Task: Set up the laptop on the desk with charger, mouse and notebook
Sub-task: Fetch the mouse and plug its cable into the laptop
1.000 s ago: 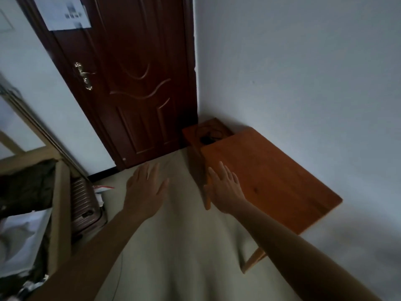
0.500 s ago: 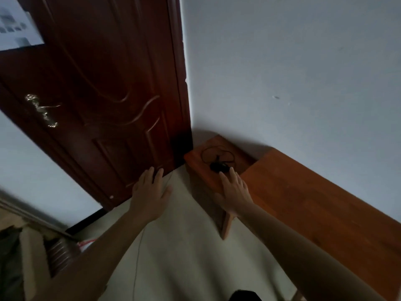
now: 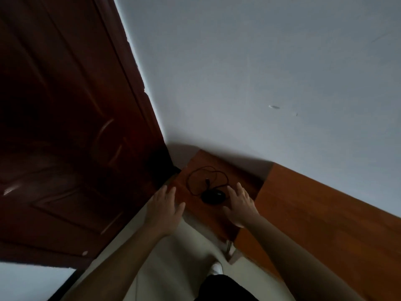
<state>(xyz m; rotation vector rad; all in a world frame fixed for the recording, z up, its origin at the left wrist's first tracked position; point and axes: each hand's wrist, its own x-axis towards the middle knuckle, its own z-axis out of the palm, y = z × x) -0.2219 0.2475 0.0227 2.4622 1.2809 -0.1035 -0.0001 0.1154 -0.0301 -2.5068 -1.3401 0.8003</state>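
The right hand (image 3: 240,206), fingers straight and spread, holds nothing, just right of the black oval corded mouse (image 3: 213,196) at frame centre. The left hand (image 3: 166,208), equally flat and empty, hovers at the left edge of the low reddish-brown wooden stand (image 3: 200,215) bearing the mouse. The orange-brown wooden desk (image 3: 325,224) fills the lower right.

We list one black mouse (image 3: 213,197), its cable (image 3: 196,178) looped behind it, lying on a low wooden side table (image 3: 206,216) in the corner between a dark door (image 3: 65,127) and a pale wall (image 3: 260,72). A wooden desk (image 3: 314,224) stands just right of it. Our right hand (image 3: 240,206) hovers just right of the mouse and our left hand (image 3: 165,210) at the table's left edge, both with fingers straight.
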